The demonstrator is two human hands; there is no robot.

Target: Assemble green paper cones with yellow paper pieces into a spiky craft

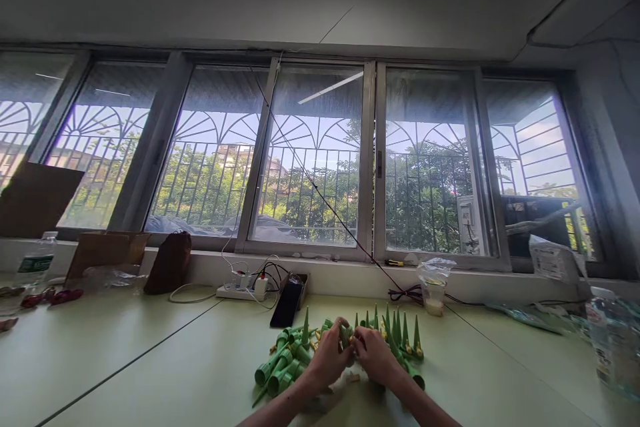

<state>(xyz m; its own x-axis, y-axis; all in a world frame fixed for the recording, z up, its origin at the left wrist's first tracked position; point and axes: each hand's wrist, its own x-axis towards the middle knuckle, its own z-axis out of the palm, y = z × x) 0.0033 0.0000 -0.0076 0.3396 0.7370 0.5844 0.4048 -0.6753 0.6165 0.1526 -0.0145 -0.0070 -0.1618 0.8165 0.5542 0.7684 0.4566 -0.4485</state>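
Note:
Near the table's front, my left hand [329, 357] is closed around a green plastic spike [345, 335], partly hidden by the fingers. My right hand [375, 352] meets it, its fingers pinched together at a small yellow piece [352, 341] whose form is too small to make out. Left of my hands lies a heap of green hollow cone-shaped spikes [280, 370], several with open round ends toward me. Beyond my right hand, several green spikes [417, 333] stand point up with yellow bits at their bases. A small tan piece [355, 377] lies between my wrists.
At the back stand a power strip [235, 293] with cables, a black phone [287, 303] and a plastic cup [434, 293]. A brown bag [170, 263], cardboard box [103, 250] and water bottle [37, 260] are at left. Another bottle [603, 330] stands at right.

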